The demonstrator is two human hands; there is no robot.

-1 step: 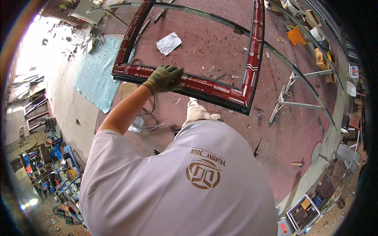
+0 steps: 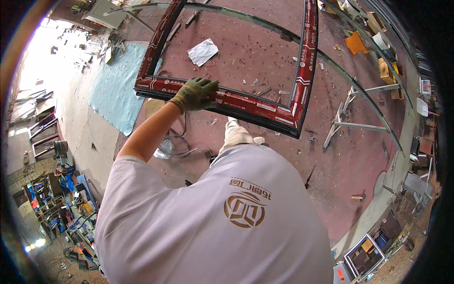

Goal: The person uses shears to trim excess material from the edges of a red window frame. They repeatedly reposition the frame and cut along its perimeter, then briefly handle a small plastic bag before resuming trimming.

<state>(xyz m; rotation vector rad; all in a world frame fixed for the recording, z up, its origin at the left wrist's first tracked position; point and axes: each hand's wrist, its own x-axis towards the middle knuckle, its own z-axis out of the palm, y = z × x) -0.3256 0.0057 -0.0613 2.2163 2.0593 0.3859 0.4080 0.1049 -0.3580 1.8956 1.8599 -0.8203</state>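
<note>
A window frame, its profiles wrapped in printed dark red film with black edges, lies ahead of me; its far side runs out of the picture. My left hand, in a dirty green work glove, is closed over the near rail, left of its middle. The fingers lie across the red face and point right; the thumb cannot be made out. My right hand and forearm are out of sight, and my light shirt fills the lower middle of the view.
Long metal bars cross beneath the frame, with a pale stand at the right. A light blue sheet, white paper and cables lie on the littered floor. Tools crowd the lower left; a hammer lies at right.
My left hand has shifted very slightly left on the near rail. The frame and surroundings look the same.
</note>
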